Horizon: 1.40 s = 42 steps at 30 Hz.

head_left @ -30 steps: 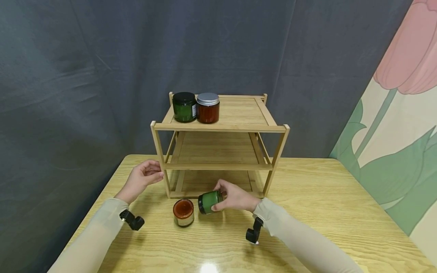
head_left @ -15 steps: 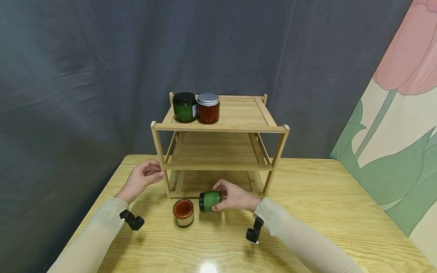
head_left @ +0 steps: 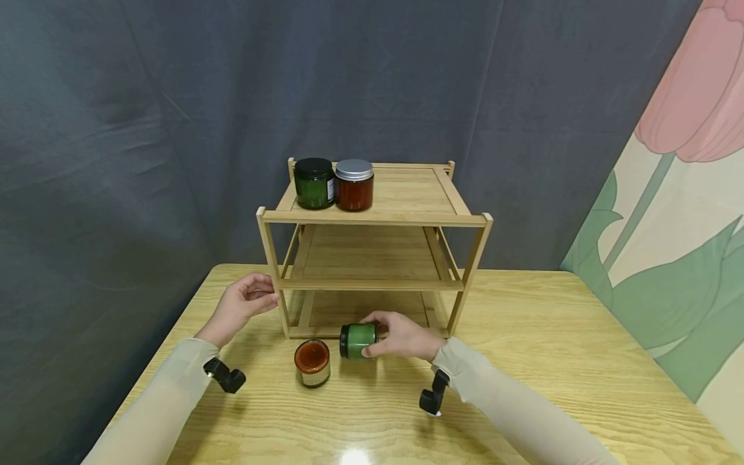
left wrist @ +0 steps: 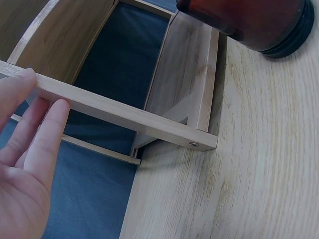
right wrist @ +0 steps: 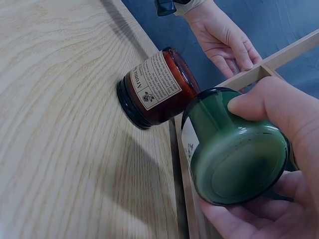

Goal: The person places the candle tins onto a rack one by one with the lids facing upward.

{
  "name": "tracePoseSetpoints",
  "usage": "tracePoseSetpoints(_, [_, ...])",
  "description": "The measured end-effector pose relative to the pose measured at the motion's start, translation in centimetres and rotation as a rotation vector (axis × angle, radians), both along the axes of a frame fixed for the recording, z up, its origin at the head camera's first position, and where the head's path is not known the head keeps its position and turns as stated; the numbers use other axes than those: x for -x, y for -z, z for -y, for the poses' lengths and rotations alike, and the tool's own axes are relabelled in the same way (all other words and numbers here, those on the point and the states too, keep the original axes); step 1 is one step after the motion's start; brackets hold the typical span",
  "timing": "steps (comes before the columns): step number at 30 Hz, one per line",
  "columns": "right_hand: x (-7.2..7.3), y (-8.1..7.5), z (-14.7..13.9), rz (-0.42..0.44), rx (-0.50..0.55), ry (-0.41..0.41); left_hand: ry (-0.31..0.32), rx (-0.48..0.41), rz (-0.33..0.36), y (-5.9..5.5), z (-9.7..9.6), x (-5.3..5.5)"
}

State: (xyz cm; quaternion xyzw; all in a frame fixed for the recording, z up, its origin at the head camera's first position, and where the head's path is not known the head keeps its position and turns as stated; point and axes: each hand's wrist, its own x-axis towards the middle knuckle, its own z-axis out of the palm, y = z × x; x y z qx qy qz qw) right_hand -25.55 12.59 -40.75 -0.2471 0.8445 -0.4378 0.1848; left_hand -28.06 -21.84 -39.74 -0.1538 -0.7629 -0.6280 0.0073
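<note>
Four jars share this scene, and the smaller green jar (head_left: 359,341) is the one in use: the right hand (head_left: 403,336) grasps it on its side, just in front of the wooden rack (head_left: 372,284), thumb on one side of the glass and fingers curled round the other. Gripping it toward the base probably serves to leave its black lid (head_left: 344,341) free, pointing left. Thumb and fingers of the left hand (head_left: 241,307) lie on opposite sides of the left front post (left wrist: 129,116), lightly pinching it, perhaps to keep the frame steady. Near the green jar, apart from it in the head view, the labelled amber jar (head_left: 312,363) stands upside down on the table (head_left: 581,349), its flat lid likely giving it a firm footing. Two more containers stand upright on the top shelf (head_left: 407,190), toward its left side: a larger green jar (head_left: 314,190) with a black lid, and right beside it a silver-lidded jar (head_left: 354,190) of reddish-brown glass. All four look closed. Through the base of the held one shows a cloudy, paler green, though whether that is a filling or only the glass I cannot tell; the tinted walls of the others hide their contents too.
</note>
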Motion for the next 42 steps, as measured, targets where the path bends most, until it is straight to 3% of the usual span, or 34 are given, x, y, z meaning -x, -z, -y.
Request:
tracePoseSetpoints(19, [0.16, 0.03, -0.34, 0.022, 0.079, 0.024, 0.005, -0.014, -0.002, 0.08, 0.05, 0.03])
tracePoseSetpoints(31, [0.03, 0.04, -0.19, -0.043, 0.095, 0.063, -0.006, -0.010, 0.003, 0.25, 0.08, 0.05])
tracePoseSetpoints(42, [0.20, 0.07, -0.15, -0.045, 0.088, 0.107, 0.001, 0.001, -0.005, 0.10, 0.17, -0.05])
